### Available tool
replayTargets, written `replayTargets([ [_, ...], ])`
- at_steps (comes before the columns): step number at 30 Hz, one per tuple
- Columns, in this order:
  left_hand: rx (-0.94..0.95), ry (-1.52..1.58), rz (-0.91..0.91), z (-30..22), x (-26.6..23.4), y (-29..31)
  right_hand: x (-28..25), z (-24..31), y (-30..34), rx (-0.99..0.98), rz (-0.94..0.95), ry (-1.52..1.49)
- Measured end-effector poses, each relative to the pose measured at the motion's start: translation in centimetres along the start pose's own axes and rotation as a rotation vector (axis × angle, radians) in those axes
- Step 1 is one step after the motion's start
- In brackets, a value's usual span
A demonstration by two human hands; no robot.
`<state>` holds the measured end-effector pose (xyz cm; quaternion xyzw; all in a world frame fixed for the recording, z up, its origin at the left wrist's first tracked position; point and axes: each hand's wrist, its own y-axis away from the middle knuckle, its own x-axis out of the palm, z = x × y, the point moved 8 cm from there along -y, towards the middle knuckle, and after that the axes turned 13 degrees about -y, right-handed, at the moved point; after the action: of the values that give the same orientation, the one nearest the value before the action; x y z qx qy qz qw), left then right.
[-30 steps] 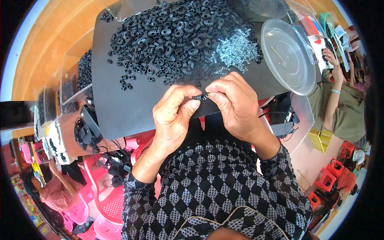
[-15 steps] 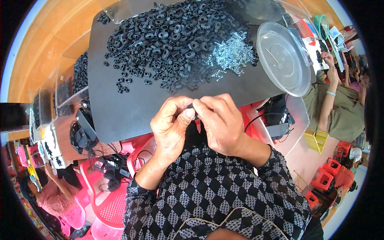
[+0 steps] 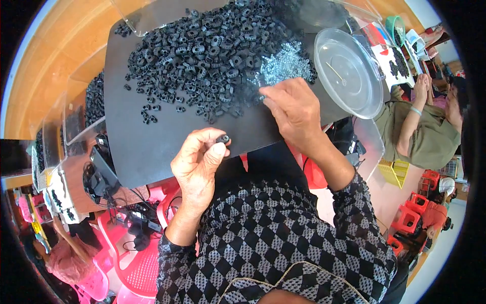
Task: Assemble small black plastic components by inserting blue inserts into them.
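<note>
Our left hand (image 3: 197, 161) grips a black part (image 3: 223, 139) over the table's (image 3: 152, 157) near edge, its ringed end uncovered, presumably for easy access. Our right hand (image 3: 294, 112) is bunched at the springs' (image 3: 287, 62) six o'clock; we cannot tell whether it holds one. The heap (image 3: 197, 55) sits at our left hand's twelve, probably for short reaches; the lid (image 3: 352, 81) at our right's two.
</note>
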<state>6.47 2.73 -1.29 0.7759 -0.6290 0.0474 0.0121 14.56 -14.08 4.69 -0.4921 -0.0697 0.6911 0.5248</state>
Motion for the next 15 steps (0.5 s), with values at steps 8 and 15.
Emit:
replayTargets([
  [8,0.012,0.023,-0.010,0.3,-0.2,-0.5,1.0,1.3,-2.6,-0.146,-0.019,0.029],
  [15,-0.009,0.032,-0.010,0.5,-0.2,-0.4,3.7,0.6,-3.7,-0.107,0.056,0.077],
])
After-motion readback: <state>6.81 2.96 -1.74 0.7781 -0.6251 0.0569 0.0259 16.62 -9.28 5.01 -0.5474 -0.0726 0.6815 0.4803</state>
